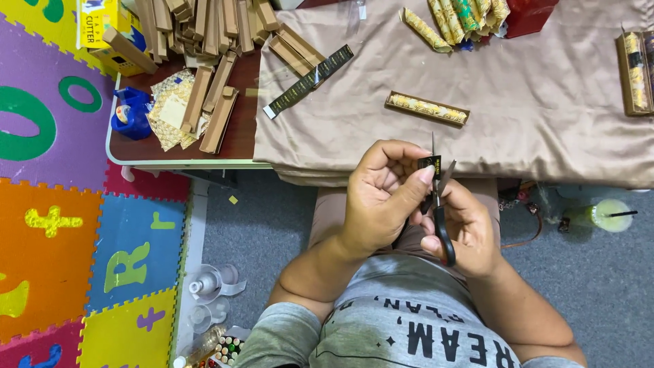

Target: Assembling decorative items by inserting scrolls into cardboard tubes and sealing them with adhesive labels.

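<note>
My left hand [381, 197] pinches a small black label piece [429, 163] between thumb and fingertips, just below the table's front edge. My right hand [466, 228] grips black-handled scissors [439, 204], blades slightly apart and pointing up at the label piece. On the tan cloth [545, 102] above my hands lies a narrow brown tray holding a gold-patterned stick [427, 108]. A long black label strip [308, 81] lies diagonally at the cloth's left edge.
Several brown cardboard trays [204, 41] are piled on the dark table [238, 136] at left, with gold paper squares [170, 109] and a blue tape dispenser [131, 113]. Gold-wrapped sticks [463, 17] lie at the back. Coloured foam mats [61, 225] cover the floor. A green drink cup [606, 215] stands right.
</note>
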